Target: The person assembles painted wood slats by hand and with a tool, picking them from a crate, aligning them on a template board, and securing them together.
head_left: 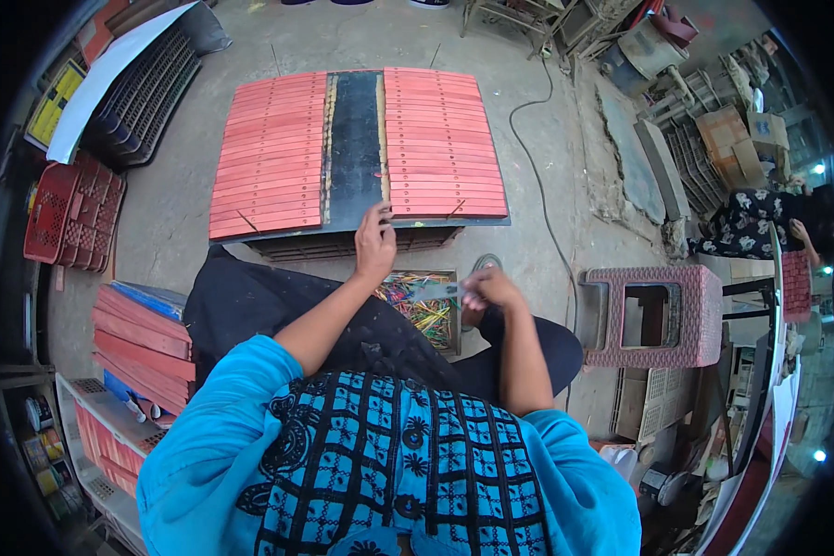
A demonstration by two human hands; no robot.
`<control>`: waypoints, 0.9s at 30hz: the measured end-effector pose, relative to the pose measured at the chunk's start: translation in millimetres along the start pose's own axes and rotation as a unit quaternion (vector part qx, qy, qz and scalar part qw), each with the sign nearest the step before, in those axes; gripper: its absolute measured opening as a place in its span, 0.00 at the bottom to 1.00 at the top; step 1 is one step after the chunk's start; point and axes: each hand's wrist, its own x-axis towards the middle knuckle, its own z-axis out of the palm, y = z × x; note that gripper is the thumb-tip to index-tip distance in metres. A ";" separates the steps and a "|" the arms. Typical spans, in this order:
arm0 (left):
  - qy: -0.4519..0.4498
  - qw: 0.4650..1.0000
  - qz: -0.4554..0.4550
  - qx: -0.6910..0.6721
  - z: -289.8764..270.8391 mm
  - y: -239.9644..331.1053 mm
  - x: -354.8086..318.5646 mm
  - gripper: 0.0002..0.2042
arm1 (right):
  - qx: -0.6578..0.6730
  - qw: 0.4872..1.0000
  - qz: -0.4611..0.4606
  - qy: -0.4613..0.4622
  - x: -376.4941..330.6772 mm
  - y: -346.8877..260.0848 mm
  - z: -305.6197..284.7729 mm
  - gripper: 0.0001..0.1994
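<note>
My left hand [374,246] is at the near edge of a dark board [354,139], its fingertips bent together by the inner end of the right-hand row of red strips [440,148]. Anything between those fingertips is too small to make out. A second row of red strips [273,153] lies on the board's left half, with a bare dark band between the rows. My right hand [493,286] is closed round a flat, pale scraper [435,292], blurred by motion. Its blade is over a shallow tray [456,320] full of thin, many-coloured sticks [433,324] between my legs.
The board rests on a dark crate [361,243]. Stacked red strips [144,334] stand at my left, near a red crate [72,213]. A pink woven-pattern stool [658,357] is at my right. A cable [539,176] crosses the floor. Another person [760,222] is at the far right.
</note>
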 end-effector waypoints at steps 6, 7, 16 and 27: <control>-0.016 0.995 -0.054 -0.084 -3.0 -6.0 -4.8 0.23 | -0.129 0.991 0.010 -0.015 51.1 30.0 38.3 0.13; -0.018 0.993 -0.047 -0.108 -3.6 -11.4 -1.7 0.23 | -0.184 0.981 0.023 0.052 54.1 28.8 31.4 0.15; -0.005 0.995 0.046 -0.084 27.1 -43.7 40.7 0.23 | 0.148 0.867 -0.300 0.370 71.0 -53.6 -65.6 0.23; -0.020 0.995 0.088 -0.037 29.7 -46.9 42.9 0.24 | 0.127 0.921 -0.259 0.260 91.5 -65.8 -58.1 0.31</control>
